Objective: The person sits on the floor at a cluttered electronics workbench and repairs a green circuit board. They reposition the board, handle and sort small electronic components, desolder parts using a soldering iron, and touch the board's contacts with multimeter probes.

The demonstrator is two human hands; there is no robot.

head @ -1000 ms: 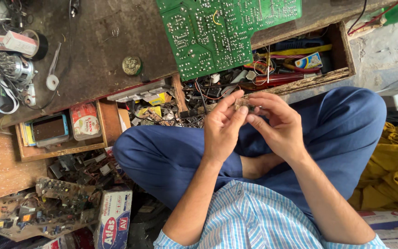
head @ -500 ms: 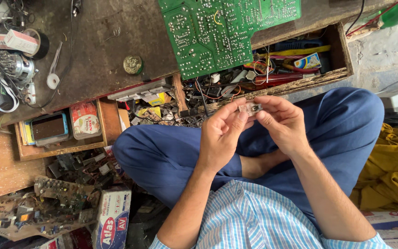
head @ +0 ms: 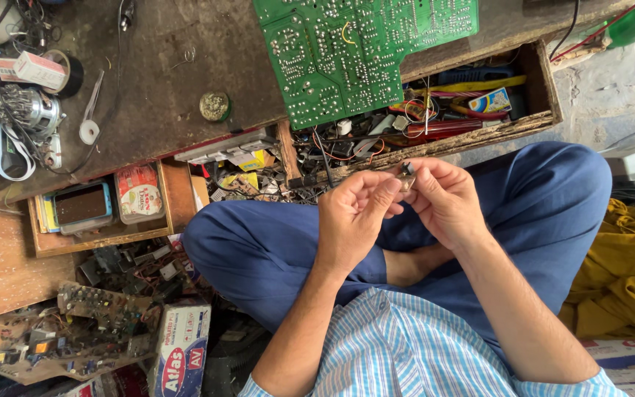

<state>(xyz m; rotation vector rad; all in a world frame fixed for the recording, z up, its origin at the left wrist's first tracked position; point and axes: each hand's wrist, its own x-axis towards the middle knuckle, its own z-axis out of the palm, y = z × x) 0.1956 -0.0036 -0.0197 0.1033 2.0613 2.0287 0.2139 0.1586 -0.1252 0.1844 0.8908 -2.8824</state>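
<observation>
I sit cross-legged in blue trousers. Both hands meet above my lap and pinch a small dark electronic part point(head: 406, 175) between their fingertips. My left hand point(head: 354, 217) grips it from the left and my right hand point(head: 446, 202) from the right; the fingers hide most of the part. Just beyond my hands is an open wooden drawer point(head: 479, 136) full of wires, tools and small parts. A large green circuit board point(head: 354, 48), solder side up, lies on the dark workbench point(head: 163, 95) and overhangs the drawer.
A small round tin point(head: 214, 106) sits on the bench. At the left are a small motor point(head: 31, 110), tape and cables. A second drawer point(head: 104, 213) holds boxes. Scrap boards point(head: 75, 331) and a carton point(head: 181, 353) lie on the floor; yellow cloth point(head: 626, 272) is at the right.
My hands have stayed together over my lap and shifted slightly while the fingers turn the small part. The view has moved a little.
</observation>
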